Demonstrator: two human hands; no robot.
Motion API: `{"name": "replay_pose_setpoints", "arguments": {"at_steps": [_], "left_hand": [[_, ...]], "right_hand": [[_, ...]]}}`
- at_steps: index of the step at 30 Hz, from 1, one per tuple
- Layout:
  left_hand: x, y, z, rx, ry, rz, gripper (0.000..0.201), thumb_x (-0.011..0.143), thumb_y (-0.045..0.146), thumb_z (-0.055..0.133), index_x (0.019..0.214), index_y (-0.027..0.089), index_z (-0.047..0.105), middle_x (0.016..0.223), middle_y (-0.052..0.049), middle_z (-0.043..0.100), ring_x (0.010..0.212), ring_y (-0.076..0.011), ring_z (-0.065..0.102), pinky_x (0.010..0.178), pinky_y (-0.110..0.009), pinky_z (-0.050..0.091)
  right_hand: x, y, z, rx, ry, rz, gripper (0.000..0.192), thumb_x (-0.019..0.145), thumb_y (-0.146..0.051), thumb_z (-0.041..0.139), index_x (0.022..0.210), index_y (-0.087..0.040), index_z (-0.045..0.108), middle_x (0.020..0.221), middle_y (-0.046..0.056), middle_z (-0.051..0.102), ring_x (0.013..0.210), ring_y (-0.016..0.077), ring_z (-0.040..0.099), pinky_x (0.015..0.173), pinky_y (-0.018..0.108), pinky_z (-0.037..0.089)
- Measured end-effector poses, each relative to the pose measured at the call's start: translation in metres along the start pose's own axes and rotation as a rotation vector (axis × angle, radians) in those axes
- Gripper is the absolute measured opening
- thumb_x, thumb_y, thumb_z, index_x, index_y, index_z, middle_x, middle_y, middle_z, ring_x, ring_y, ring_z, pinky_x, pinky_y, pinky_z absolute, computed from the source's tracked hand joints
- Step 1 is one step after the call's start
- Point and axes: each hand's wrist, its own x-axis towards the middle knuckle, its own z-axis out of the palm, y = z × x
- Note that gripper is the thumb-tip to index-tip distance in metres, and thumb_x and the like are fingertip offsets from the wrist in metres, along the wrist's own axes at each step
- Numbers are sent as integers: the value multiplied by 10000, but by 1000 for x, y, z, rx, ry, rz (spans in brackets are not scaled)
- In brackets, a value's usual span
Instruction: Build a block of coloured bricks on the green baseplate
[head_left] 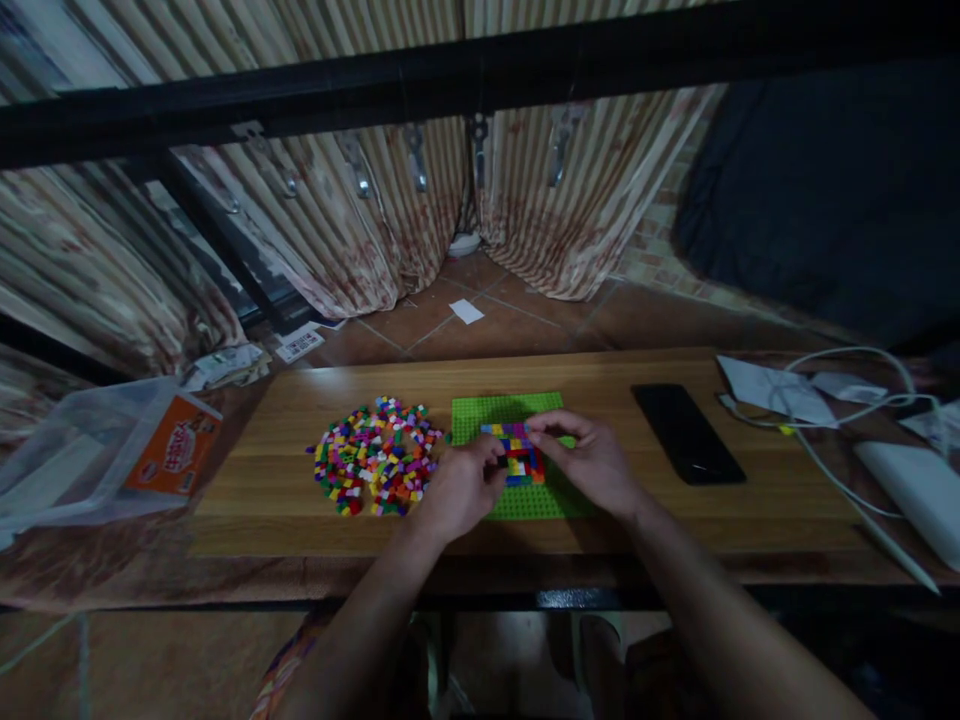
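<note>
I have my left hand (461,487) and right hand (592,462), fingers curled, pinching the small brick block (520,455) mid-baseplate (517,410) at the table's (600,520) middle, little built, with the loose brick pile (375,457) leftward largely unused.

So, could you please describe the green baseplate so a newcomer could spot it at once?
On the wooden table, right of the loose brick pile and left of the black phone, lies the green baseplate. It alone is flat, studded, bright green, under both hands.
</note>
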Motion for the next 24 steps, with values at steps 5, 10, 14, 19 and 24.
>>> {"name": "replay_pose_setpoints", "arguments": {"at_steps": [5, 10, 14, 19, 24], "left_hand": [[2, 2, 0, 2, 7, -8, 94, 817, 161, 543, 897, 179, 590, 773, -7, 646, 671, -119, 601, 625, -222, 458], [4, 5, 0, -153, -30, -2, 78, 835, 191, 542, 871, 172, 608, 825, -12, 660, 736, -125, 613, 684, -233, 477], [5, 3, -1, -344, -93, -57, 103, 841, 241, 556, 850, 162, 621, 804, -7, 648, 767, -129, 611, 690, -228, 488], [6, 5, -2, -536, -168, -189, 205, 833, 348, 587, 821, 145, 607, 731, 12, 588, 646, -110, 585, 608, -223, 490], [8, 6, -2, -526, -182, -242, 286, 817, 430, 602, 799, 144, 608, 700, 12, 587, 615, -110, 587, 575, -215, 477]], "right_hand": [[-5, -6, -1, -11, -149, -88, 134, 824, -227, 612, 919, -217, 706, 888, 23, 699, 836, 165, 651, 793, 318, 513], [-7, -12, -2, -95, -248, -198, 236, 825, -110, 570, 965, -247, 702, 927, 17, 663, 891, 164, 637, 821, 328, 495], [-9, -15, 3, -190, -271, -301, 207, 846, -119, 579, 971, -239, 692, 915, 31, 673, 888, 178, 628, 801, 329, 488], [-11, -12, 7, -276, -254, -395, 87, 881, -188, 589, 917, -219, 662, 858, 35, 671, 839, 179, 606, 764, 320, 472], [-12, -11, 5, -365, -240, -422, 85, 890, -228, 591, 832, -202, 647, 815, 32, 657, 783, 170, 588, 726, 309, 456]]}}
